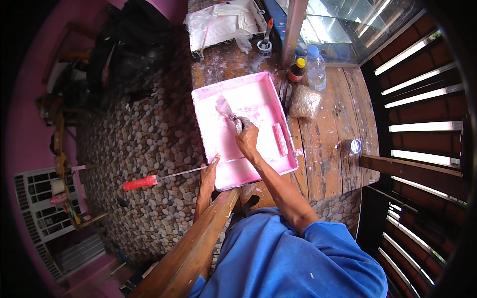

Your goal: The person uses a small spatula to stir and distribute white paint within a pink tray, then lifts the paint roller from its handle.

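Within the pink tray point(238, 85), the scraper point(223, 105), presumably light, stiff and paint-slick, is clenched by its handle, the advised hold, in the right hand point(247, 138); the tray's near-left rim is grasped by the left hand point(207, 176).

Centre: tray point(233, 83) of smooth, plastic-looking material, its inner face glossy with pink paint; within it, a paint-smeared scraper point(223, 105). Left: handle point(140, 183) of smooth red plastic on a thin metal rod point(181, 173). Right: table point(328, 164) of rough, paint-spattered wood, bearing a bottle point(316, 72) of clear, shiny plastic. Far right: pane point(338, 30) of reflective glass. Near: shirt point(298, 253) of matt blue cloth.
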Motion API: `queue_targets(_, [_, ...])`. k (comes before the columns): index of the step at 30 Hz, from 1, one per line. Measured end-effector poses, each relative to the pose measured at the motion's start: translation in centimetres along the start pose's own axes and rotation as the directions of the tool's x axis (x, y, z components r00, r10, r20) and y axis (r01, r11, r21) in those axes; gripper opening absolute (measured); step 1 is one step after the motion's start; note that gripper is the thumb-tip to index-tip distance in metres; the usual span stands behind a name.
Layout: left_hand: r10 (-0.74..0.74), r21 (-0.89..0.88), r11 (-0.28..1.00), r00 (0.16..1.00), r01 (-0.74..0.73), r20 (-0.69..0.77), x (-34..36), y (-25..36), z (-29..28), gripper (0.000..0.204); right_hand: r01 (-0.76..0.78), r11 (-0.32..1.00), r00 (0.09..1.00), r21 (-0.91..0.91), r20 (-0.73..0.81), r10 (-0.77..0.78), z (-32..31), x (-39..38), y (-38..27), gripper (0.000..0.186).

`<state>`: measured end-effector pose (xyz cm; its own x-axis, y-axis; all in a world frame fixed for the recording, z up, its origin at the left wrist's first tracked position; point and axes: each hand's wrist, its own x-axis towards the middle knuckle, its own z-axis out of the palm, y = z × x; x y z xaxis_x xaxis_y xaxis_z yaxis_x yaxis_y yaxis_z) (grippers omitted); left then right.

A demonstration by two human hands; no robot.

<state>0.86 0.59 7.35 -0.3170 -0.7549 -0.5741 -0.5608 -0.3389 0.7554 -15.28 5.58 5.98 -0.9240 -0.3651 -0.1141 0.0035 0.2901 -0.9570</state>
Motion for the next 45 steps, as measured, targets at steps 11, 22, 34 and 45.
queue_targets(11, [-0.011,-0.08,0.997,0.998,0.016,0.062,0.2,-0.2,-0.2,0.062,0.253,0.942,0.933,-0.222,-0.203,-0.298,-5.8,1.5,1.5,0.018])
queue_targets(22, [-0.041,-0.04,0.998,0.986,0.049,0.163,0.6,-0.5,-0.3,0.052,0.223,0.956,0.932,-0.19,-0.245,-0.266,-6.7,2.6,2.4,0.017])
queue_targets(34, [-0.109,0.01,0.994,0.979,0.109,0.173,1.7,-1.7,0.2,0.055,0.226,0.944,0.952,-0.239,-0.152,-0.266,-5.0,3.0,3.8,0.02])
queue_targets(45, [-0.096,0.025,0.995,0.979,0.093,0.179,1.4,-1.3,0.7,0.059,0.168,0.978,0.986,-0.126,0.003,-0.169,-2.8,1.8,2.0,0.018])
